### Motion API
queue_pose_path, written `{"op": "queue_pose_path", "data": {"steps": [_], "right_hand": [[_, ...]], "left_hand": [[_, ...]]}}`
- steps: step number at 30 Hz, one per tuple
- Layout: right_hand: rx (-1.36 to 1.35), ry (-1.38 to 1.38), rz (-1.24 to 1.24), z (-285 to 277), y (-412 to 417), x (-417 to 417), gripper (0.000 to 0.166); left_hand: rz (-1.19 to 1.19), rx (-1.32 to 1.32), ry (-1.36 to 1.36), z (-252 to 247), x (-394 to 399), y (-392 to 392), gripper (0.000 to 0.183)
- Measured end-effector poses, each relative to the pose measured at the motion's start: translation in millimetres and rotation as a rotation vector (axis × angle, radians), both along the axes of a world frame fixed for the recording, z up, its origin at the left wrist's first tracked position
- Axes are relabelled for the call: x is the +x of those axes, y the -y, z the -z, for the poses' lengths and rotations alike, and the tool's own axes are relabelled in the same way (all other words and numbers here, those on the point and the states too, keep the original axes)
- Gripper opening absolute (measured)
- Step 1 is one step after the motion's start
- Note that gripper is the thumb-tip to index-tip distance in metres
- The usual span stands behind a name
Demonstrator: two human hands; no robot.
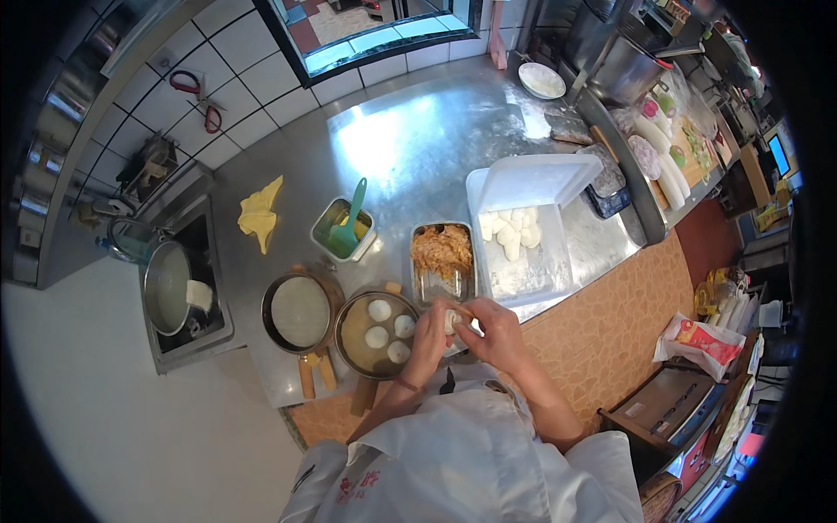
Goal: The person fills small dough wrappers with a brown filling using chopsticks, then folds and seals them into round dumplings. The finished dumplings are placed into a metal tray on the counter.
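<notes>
My left hand (pixel 428 337) cups a small white dough bun (pixel 450 320) at the table's front edge. My right hand (pixel 494 330) pinches the bun's dough from the other side, and its fingers partly hide it. A thin brown stick-like tool (pixel 461 311) shows by the right fingers; its full shape is hidden. Just beyond stands a metal tray of orange-brown minced filling (pixel 441 250). Beside the left hand, a round pan (pixel 340 350) holds several white buns (pixel 378 337). Right of the filling, a clear plastic box (pixel 523 281) with its lid tilted up contains several dough pieces (pixel 511 229).
A lined round pan (pixel 301 312) stands at left. Behind it are a metal container (pixel 320 245) with a green brush (pixel 350 219) and a yellow cloth (pixel 259 212). A sink (pixel 219 261) borders the left. A scale (pixel 608 196) and flour bowl (pixel 542 81) lie right.
</notes>
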State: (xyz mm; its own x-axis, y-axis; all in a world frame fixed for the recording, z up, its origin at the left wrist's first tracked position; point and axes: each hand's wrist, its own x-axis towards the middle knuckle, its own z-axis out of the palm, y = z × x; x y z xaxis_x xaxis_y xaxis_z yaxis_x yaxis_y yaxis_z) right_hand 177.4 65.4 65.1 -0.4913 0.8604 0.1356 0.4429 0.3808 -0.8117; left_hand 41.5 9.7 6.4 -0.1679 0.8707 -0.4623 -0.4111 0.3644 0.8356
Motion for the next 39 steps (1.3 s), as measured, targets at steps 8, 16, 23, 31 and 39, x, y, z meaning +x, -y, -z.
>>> {"op": "queue_pose_path", "data": {"steps": [8, 16, 23, 31, 39], "right_hand": [[0.022, 0.070, -0.119, -15, -4, 4, 0.015], [-0.131, -0.026, -0.109, -9, -6, 10, 0.010], [-0.263, -0.065, -0.050, -7, 2, 5, 0.010], [-0.059, -0.035, -0.153, -15, 1, -1, 0.013], [-0.099, -0.057, -0.172, -12, 1, -8, 0.013]], "left_hand": [[0.215, -0.010, -0.180, 2, -11, -1, 0.059], [0.323, 0.086, 0.126, -6, -27, -1, 0.050], [0.033, 0.132, -0.194, 5, -5, 5, 0.060], [0.035, -0.157, -0.069, 7, -10, 7, 0.074], [0.039, -0.092, 0.319, -24, -22, 6, 0.074]]}}
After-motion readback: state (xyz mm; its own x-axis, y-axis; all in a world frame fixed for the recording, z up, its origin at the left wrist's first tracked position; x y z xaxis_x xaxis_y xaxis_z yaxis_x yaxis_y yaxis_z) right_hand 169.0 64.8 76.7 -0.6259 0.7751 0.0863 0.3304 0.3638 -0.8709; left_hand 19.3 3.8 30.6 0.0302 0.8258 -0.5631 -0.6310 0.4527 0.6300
